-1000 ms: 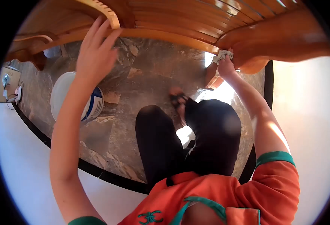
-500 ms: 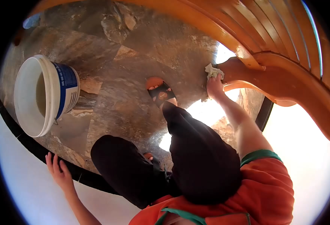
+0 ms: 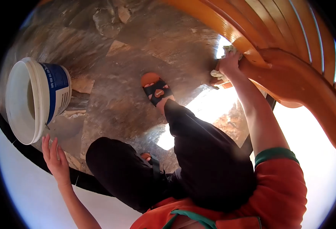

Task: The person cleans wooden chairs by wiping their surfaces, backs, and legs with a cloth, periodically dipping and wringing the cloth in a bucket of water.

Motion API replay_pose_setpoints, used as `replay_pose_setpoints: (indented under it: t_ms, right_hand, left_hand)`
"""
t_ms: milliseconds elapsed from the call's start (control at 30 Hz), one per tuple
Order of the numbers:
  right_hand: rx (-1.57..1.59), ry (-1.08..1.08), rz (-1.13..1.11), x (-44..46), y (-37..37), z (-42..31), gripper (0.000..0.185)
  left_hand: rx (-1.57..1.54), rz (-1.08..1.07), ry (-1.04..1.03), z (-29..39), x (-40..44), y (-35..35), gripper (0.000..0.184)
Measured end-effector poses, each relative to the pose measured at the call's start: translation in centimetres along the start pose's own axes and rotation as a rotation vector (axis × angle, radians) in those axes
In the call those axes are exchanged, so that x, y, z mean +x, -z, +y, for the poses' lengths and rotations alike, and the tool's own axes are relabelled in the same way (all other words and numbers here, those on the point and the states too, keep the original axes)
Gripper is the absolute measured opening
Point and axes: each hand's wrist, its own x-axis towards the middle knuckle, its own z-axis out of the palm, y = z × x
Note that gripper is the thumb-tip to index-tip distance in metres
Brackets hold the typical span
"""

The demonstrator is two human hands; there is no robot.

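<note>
My right hand [image 3: 229, 65] is closed round a pale crumpled cloth [image 3: 218, 74], pressing it to the end of a curved orange-brown wooden piece [image 3: 278, 70]. Parts of the cloth stick out above and below the fingers. On the left, my left hand [image 3: 56, 160] hangs in the air with its fingers apart and nothing in them. Just beyond its fingertips stands a white bucket [image 3: 23, 114] with a blue label. The bucket looks tilted by the lens, and greyish liquid seems to show inside.
Wooden slats [image 3: 286, 23] rise at the upper right, joined to the curved piece. My sandalled foot [image 3: 156, 89] rests on the brown marbled tile floor [image 3: 118, 84]. A black border strip [image 3: 34, 160] runs along a white wall. Bright sunlight patches [image 3: 213, 105] lie near the furniture.
My right hand has moved up and slightly right with the cloth, along the wooden end. My left hand has risen a little toward the bucket. The whole view has shifted slightly.
</note>
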Motion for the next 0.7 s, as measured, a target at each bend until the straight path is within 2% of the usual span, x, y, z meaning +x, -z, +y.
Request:
replay_pose_setpoints:
  t_ms: [67, 133, 267, 400, 433, 600, 667, 700]
  right_hand:
    - [-0.039, 0.064, -0.081, -1.5, 0.8, 0.8, 0.034]
    - [-0.111, 0.102, -0.04, -1.3, -4.4, 2.0, 0.028]
    - [-0.345, 0.265, -0.072, -10.8, 1.8, 2.5, 0.022]
    - [-0.282, 0.143, 0.064, -7.1, -2.0, 2.7, 0.032]
    - [-0.144, 0.112, -0.025, -5.2, -1.5, 2.7, 0.039]
    - [-0.115, 0.046, 0.017, 2.8, -3.9, -1.3, 0.048]
    - [-0.074, 0.031, 0.005, 2.8, -5.0, -4.3, 0.047]
    - [-0.095, 0.118, 0.062, 1.5, -6.0, -5.3, 0.042]
  left_hand:
    - [-0.011, 0.0, 0.004, 0.1, -0.2, -0.5, 0.027]
    - [-0.028, 0.004, 0.004, 0.2, -0.4, -0.7, 0.027]
    - [-0.069, 0.02, 0.023, 0.3, -1.6, -0.9, 0.027]
    - [-0.074, 0.009, 0.107, 0.6, -3.5, -0.8, 0.028]
    - [-0.059, -0.013, 0.113, 0.7, -3.7, -0.5, 0.028]
    - [-0.016, -0.095, 0.132, -0.7, -5.2, 0.4, 0.028]
    - [-0.033, -0.098, 0.152, -0.8, -5.2, 0.6, 0.027]
    - [-0.038, -0.093, 0.167, -0.8, -5.3, 0.5, 0.027]
